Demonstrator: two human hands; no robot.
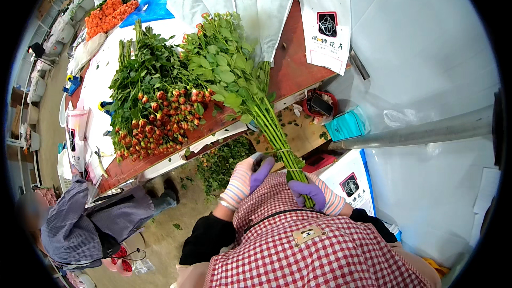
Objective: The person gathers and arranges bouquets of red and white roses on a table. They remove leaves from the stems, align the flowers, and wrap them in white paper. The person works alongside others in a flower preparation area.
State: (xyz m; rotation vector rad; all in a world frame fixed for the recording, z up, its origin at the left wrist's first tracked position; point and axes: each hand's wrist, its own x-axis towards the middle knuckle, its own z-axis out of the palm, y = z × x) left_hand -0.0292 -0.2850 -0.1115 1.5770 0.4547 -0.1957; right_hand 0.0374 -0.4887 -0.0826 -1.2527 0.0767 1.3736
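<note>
A long bunch of roses (229, 74) with green leaves and orange-red buds slants from the table down to my apron. Thin bands circle its bare stems (271, 128) in two places. My right hand (312, 193), in a purple and striped glove, is closed around the lower stems near their cut ends. Beside the upper band is my left hand (247, 177), gloved alike, with its fingers curled together. Something dark shows at its fingertips; what it grips is hidden. A large heap of orange-red roses (160, 117) lies on the table to the left.
White flower sleeves (274, 5) lie at the table's (293, 64) far end. A red basket (333, 108) holds a phone. A grey pipe (421, 128) crosses at the right. At lower left sits a person in a striped sleeve (69, 226). Leaves (224, 165) are piled below the table.
</note>
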